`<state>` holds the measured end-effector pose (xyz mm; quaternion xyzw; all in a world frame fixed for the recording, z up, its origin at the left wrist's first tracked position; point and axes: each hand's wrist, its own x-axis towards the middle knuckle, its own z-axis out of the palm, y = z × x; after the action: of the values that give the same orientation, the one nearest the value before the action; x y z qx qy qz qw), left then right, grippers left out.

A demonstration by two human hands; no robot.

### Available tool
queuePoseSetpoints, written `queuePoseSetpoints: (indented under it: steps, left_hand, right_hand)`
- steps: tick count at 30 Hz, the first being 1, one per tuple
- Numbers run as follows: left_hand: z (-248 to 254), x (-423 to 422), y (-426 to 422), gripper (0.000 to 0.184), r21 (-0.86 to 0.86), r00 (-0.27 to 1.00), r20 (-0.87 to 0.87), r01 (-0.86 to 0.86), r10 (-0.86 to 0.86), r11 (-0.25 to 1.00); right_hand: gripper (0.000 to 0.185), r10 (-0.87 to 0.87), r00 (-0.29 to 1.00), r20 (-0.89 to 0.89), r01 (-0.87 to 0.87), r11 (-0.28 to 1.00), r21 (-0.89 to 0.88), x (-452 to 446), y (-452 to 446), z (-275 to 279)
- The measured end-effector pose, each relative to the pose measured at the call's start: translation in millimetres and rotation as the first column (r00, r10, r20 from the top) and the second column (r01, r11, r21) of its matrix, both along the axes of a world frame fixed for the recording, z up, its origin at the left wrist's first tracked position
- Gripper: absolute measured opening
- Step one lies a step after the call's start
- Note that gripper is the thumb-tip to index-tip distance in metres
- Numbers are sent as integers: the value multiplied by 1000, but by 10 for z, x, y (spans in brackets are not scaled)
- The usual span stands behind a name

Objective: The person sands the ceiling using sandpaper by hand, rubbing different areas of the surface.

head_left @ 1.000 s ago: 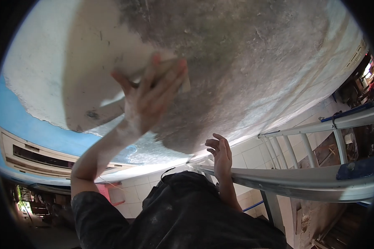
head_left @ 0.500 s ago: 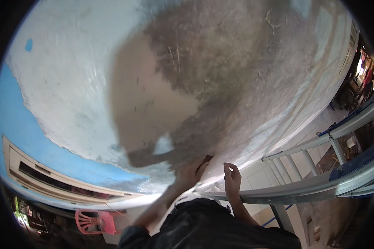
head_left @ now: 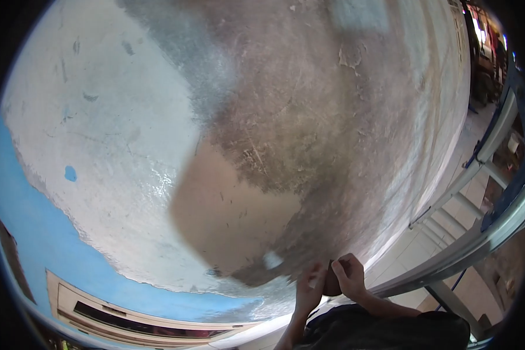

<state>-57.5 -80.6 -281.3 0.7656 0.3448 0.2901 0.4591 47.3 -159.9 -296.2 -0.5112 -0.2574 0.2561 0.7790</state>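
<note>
Got a dark brown sheet (head_left: 332, 284) pinched in the right hand (head_left: 351, 277), thumb and fingers curled nearly closed. Got the left hand (head_left: 310, 287) right beside it too, half curled but kinda blurry, so can't tell if gripping. Held low in front of a black shirt (head_left: 385, 331), near a patchy wall (head_left: 134, 116), with a metal ladder (head_left: 449, 262) off to the right.

Below you on the right, you had a pale tiled floor (head_left: 399, 256), its joint lines faintly visible. A metal ladder (head_left: 458, 262) stood over these tiles at the right. At the far right, dark clutter (head_left: 485, 79) sat beyond the tiles, too blurred for you to name.
</note>
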Motion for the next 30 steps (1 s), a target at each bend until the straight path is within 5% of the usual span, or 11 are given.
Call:
queuePoseSetpoints:
  steps: [4, 8, 11, 15, 21, 27, 30]
  left_hand:
    - [336, -301, 256, 23, 360, 990, -29, -121, 141, 925]
    - [577, -761, 602, 19, 281, 968, 145, -237, 203, 930]
    - [848, -918, 648, 41, 293, 873, 80, -483, 482, 825]
    - [892, -1013, 760, 53, 251, 837, 189, -547, 513, 799]
    - [823, -1047, 821, 60, 234, 826, 248, -558, 506, 796]
    - [803, -1026, 810, 61, 272, 806, 243, -590, 539, 760]
    - [818, -983, 794, 61, 269, 807, 240, -589, 539, 762]
  right_hand:
    - [9, -421, 868, 264, 352, 895, 273, 128, 209, 231]
    - [13, -629, 721, 290, 452, 745, 491, 423, 356, 647]
    - [19, -702, 665, 256, 413, 631, 657, 559, 600, 938]
    - [20, -664, 555, 501, 315, 725, 612, 580, 838, 1228]
    - [42, -693, 323, 645, 409, 716, 565, 445, 1185, 1093]
    - [47, -635, 373, 677, 343, 772, 536, 456, 1199, 847]
    - [44, -620, 331, 711, 323, 782, 532, 535, 1146, 1229]
